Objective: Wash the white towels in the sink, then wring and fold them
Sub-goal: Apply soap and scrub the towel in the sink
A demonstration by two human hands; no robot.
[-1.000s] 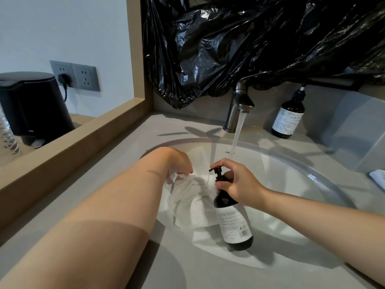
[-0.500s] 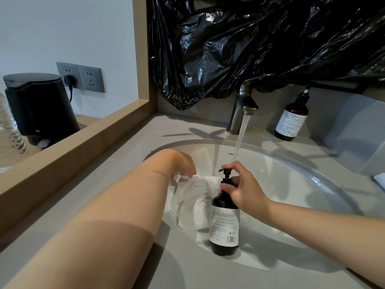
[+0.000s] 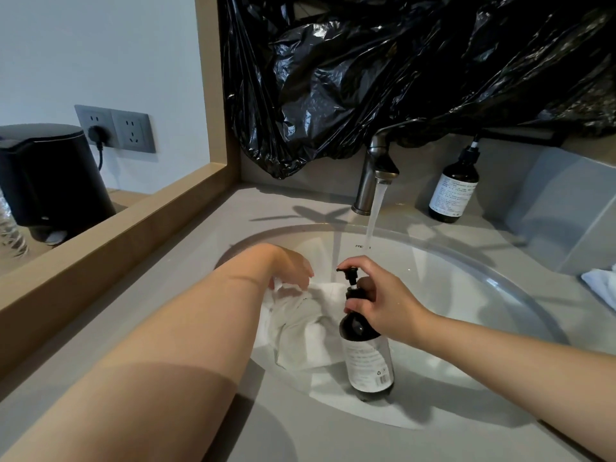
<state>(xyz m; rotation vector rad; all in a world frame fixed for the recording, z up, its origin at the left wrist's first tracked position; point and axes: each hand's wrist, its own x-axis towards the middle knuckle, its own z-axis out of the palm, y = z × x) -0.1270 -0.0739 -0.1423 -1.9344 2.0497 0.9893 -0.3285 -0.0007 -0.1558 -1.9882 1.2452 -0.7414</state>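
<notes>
A crumpled white towel (image 3: 300, 328) lies in the left part of the white sink (image 3: 466, 295). My left hand (image 3: 290, 265) reaches down onto the towel's upper edge and its fingers curl over the cloth. A dark pump bottle (image 3: 365, 355) with a pale label stands over the sink's near side, right of the towel. My right hand (image 3: 380, 301) grips its neck, with the index finger lying on top of the pump head. Water runs from the grey faucet (image 3: 375, 175) into the basin just behind the bottle.
A second dark pump bottle (image 3: 455, 188) stands on the grey counter behind the sink at right. Another white towel (image 3: 601, 285) lies at the right edge. Black plastic sheeting (image 3: 400, 68) hangs over the faucet. A black appliance (image 3: 50, 175) and wall sockets (image 3: 115, 128) lie beyond the wooden ledge at left.
My right hand brought the bottle from a tilt to nearly upright and kept it beside the towel, with the index finger over the pump head. My left hand stayed on the towel.
</notes>
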